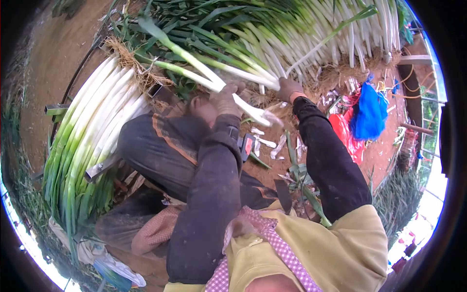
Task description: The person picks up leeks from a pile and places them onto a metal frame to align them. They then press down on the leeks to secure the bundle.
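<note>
My left hand [225, 100] is closed around the white part of a long green onion [196, 63]. Its green leaves point up and left, and the white root end, slightly blurred, sticks out to the right. A second stalk [182, 73] runs into the same grip. My right hand [290, 89] is pinched at the white end of another green onion [250, 75], close to the front of the pile. From those fingers a thin pale strip with a green tip [335, 34] slants up and right over the pile.
A large pile of green onions [311, 36] spreads across the far side, roots toward me. Trimmed stalks [92, 102] lie bundled across a metal frame [99, 168] at left. Blue netting [369, 112] and a red plastic bag [346, 134] lie right. Peeled scraps [278, 146] litter the soil.
</note>
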Tool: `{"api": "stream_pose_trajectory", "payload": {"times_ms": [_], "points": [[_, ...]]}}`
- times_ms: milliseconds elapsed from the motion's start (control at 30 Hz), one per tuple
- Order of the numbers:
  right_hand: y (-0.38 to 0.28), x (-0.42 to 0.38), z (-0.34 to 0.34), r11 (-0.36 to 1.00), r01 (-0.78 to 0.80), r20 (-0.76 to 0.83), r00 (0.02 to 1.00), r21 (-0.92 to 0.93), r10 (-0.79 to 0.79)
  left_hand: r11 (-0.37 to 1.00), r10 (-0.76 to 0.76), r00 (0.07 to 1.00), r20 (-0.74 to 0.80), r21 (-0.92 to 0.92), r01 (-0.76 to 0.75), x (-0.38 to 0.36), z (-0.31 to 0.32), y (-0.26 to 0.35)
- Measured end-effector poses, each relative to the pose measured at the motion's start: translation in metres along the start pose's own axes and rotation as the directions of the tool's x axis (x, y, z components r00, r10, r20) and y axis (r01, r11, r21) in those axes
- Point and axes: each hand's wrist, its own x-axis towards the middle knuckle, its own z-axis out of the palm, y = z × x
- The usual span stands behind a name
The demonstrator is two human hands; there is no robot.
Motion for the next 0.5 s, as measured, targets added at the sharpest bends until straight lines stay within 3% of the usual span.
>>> {"api": "stream_pose_trajectory", "payload": {"times_ms": [33, 133, 200, 233, 333, 400, 433, 467, 500], "points": [[0.004, 0.004, -0.004, 0.998, -0.060, -0.032, 0.998, -0.012, 0.060, 0.995, -0.012, 1.000, -0.025, 0.103, 0.014, -0.002, -0.001, 0.008], [0.025, 0.020, -0.018, 0.996, 0.005, -0.036, 0.999, -0.094, -0.008, 0.922, -0.021, 0.992, -0.127, 0.382, 0.069, -0.006, -0.007, 0.034], [0.022, 0.015, -0.035, 0.992, 0.044, -0.057, 0.997, -0.114, -0.050, 0.900, 0.209, 0.948, -0.238, 0.426, -0.092, 0.066, -0.047, -0.019], [0.020, 0.008, -0.051, 0.990, 0.056, -0.071, 0.995, -0.127, -0.065, 0.768, 0.416, 0.863, -0.287, 0.619, -0.164, 0.050, -0.037, -0.020], [0.006, -0.024, -0.079, 0.981, 0.117, -0.085, 0.988, -0.154, -0.131, 0.249, 0.341, 0.938, -0.063, 0.968, -0.025, 0.002, -0.012, -0.001], [-0.006, -0.055, -0.075, 0.970, 0.187, -0.101, 0.974, -0.157, -0.204, 0.456, 0.321, 0.932, 0.166, 0.836, -0.306, 0.057, -0.031, -0.032], [-0.012, -0.070, -0.069, 0.965, 0.219, -0.087, 0.969, -0.141, -0.233, 0.634, 0.089, 0.995, 0.035, 0.769, -0.084, 0.047, -0.015, -0.026], [-0.020, -0.093, -0.063, 0.963, 0.249, -0.064, 0.964, -0.101, -0.256, 0.739, -0.166, 0.984, -0.060, 0.654, 0.164, 0.036, 0.004, -0.022], [-0.020, -0.112, -0.047, 0.941, 0.325, -0.141, 0.931, -0.097, -0.336, 0.828, -0.320, 0.946, 0.055, 0.502, 0.251, 0.045, -0.005, -0.036]]}}
